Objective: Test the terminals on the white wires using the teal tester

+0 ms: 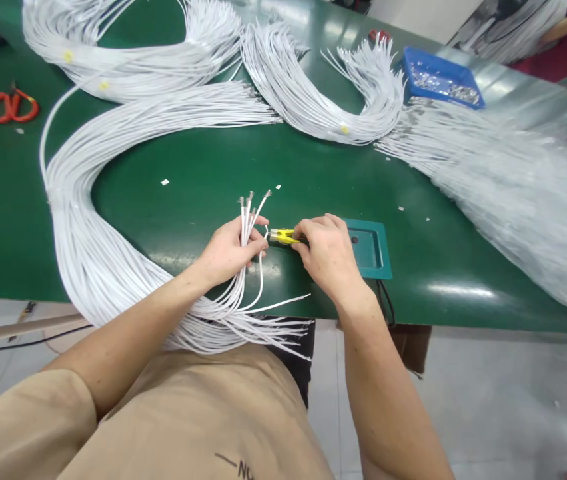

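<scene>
Near the front edge of the green table, my left hand (233, 247) grips several white cables (244, 230), their stripped ends pointing up. One cable bends out toward a small pair of yellow-handled pliers or cutters (283, 236), whose metal tip is at or close to it; I cannot tell whether they touch. My right hand (327, 250) is closed on the yellow tool, and its fingers hide part of the handles. The long white cable bundle (78, 220) curves from the table to the front edge, where its loose ends (283, 327) lie across my lap.
Red-handled scissors or snips (10, 107) lie at the left. More cable bundles (303, 93) lie farther back. A blue tray (443, 77) holds small metal parts. A teal tray (380, 250) sits beside my right hand, and wrapped cables (523, 193) cover the right side.
</scene>
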`<state>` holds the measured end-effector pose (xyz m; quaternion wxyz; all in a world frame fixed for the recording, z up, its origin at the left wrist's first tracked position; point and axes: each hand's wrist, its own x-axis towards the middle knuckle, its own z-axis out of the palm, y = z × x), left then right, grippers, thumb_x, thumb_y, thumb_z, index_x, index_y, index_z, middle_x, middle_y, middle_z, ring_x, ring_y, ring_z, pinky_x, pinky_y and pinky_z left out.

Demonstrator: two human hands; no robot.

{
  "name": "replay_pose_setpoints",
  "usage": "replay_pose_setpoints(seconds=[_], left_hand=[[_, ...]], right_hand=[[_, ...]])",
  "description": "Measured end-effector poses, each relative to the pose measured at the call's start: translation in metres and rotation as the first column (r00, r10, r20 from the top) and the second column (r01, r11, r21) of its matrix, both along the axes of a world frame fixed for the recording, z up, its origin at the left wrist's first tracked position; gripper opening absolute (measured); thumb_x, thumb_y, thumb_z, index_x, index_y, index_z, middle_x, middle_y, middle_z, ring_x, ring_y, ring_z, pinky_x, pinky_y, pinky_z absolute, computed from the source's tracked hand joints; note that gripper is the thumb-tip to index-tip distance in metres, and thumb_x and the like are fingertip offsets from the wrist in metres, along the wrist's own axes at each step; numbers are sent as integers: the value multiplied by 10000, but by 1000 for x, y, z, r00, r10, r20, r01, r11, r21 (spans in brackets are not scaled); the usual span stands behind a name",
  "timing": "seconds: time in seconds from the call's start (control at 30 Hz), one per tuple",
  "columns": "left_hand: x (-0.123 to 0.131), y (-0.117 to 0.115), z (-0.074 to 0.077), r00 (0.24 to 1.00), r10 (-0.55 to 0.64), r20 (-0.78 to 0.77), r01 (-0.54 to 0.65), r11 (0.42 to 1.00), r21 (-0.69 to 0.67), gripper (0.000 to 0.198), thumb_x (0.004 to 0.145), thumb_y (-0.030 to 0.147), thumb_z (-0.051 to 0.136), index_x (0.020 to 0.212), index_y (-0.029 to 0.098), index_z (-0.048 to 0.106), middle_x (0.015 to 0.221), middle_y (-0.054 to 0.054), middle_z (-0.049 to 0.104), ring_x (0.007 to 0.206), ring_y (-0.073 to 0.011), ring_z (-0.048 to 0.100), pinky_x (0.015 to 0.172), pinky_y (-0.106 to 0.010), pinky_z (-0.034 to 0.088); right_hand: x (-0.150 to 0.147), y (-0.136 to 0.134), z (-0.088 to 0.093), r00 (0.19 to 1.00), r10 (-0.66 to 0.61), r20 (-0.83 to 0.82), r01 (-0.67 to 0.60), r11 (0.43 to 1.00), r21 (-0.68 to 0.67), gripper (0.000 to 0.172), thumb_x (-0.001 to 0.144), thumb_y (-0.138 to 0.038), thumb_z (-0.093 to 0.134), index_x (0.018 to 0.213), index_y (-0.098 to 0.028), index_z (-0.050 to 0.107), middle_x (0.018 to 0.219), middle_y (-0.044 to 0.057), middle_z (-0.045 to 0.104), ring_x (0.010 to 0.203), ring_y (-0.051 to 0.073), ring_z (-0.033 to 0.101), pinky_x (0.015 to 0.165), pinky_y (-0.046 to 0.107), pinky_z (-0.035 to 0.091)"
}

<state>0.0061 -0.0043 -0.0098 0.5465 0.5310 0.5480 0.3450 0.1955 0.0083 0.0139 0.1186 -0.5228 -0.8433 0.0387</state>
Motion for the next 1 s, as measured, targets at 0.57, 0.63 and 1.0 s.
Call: replay_pose_setpoints(seconds=[0.57,0.63,1.0], left_hand=[[3,7,-12,997,-32,-72,28,998,-54,369,729,251,626,1086,176,568,690,-1,668,498,-112,569,455,-207,445],[2,7,-11,999,-26,-42,23,997,-80,364,723,244,634,1070,162,563,676,-4,662,509,-113,571,453,-201,442],[-10,-3,-4,997,-11,74,9,1000,26,459,742,289,657,1162,151,533,723,1,647,559,-114,586,486,-205,450]], right_hand=[[-5,-5,4,996,-34,-82,36,999,20,104,813,-184,604,915,-183,626,945,79,676,976,243,554,996,426,339],[-8,-13,5,980,-65,-186,78,995,67,143,848,-210,569,983,-187,607,1083,84,662,1061,246,538,1008,435,323],[-54,-90,-15,966,128,-224,-122,992,40,178,897,-144,443,835,-182,606,783,50,624,808,195,502,720,339,348]])
